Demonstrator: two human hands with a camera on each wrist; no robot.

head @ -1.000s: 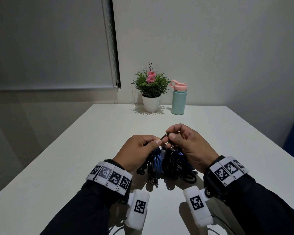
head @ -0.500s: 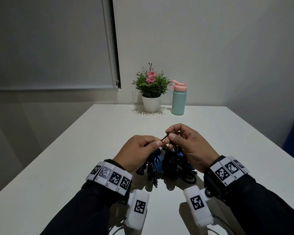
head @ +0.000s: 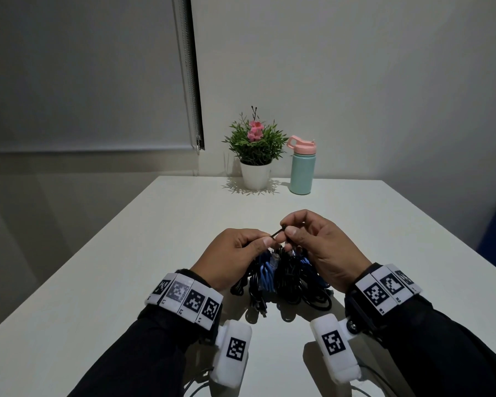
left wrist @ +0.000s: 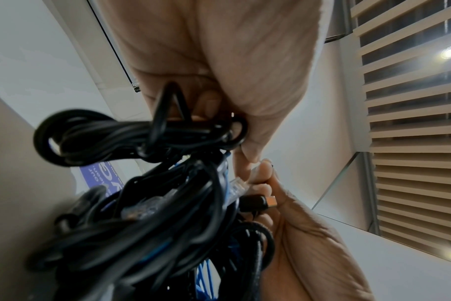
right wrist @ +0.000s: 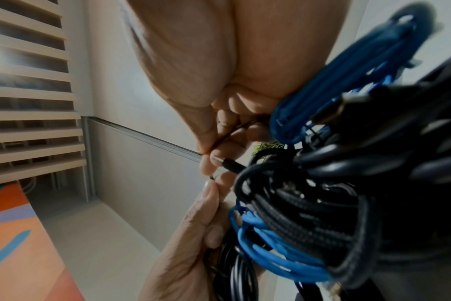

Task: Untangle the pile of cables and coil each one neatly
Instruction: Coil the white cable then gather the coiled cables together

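Observation:
A tangle of black and blue cables point(head: 284, 279) hangs between my wrists over the white table point(head: 126, 267). My left hand point(head: 267, 242) and right hand point(head: 287, 229) each pinch one thin black strand point(head: 278, 233) stretched between them above the tangle. In the left wrist view, black loops point(left wrist: 141, 134) pass through my left hand's curled fingers, and a clear plug point(left wrist: 237, 184) and a black USB plug point(left wrist: 257, 201) lie by my right hand's fingers point(left wrist: 265, 173). In the right wrist view, thumb and forefinger squeeze the strand point(right wrist: 219, 140) beside blue cable point(right wrist: 270, 254) and braided black cable point(right wrist: 309, 213).
A potted plant point(head: 255, 156) and a mint bottle with a pink lid point(head: 302, 167) stand at the table's far edge against the wall. A window blind point(head: 83, 73) hangs at the back left. The table's left edge runs diagonally from the far corner toward me.

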